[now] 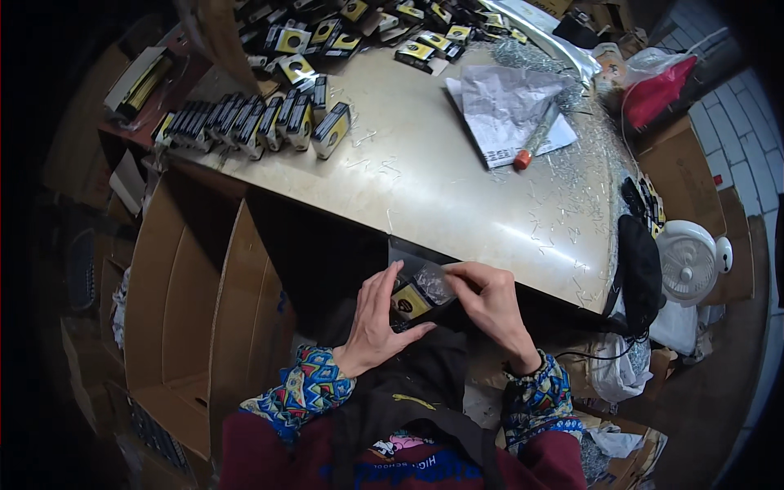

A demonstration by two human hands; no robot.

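Between both hands [376,322] [490,306], clear plastic [434,284] touches a yellow-and-black box [410,303], contents hidden.

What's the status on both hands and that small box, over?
Left hand holding small black-and-yellow box. Right hand pinching clear plastic at the box's upper end. Nearest obstacle: table, edge just beyond.

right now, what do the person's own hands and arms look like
The left hand and right hand are ungloved. Gathered blue fabric cuffs with multicoloured geometric patterns circle both wrists; maroon fabric sleeves show above them.
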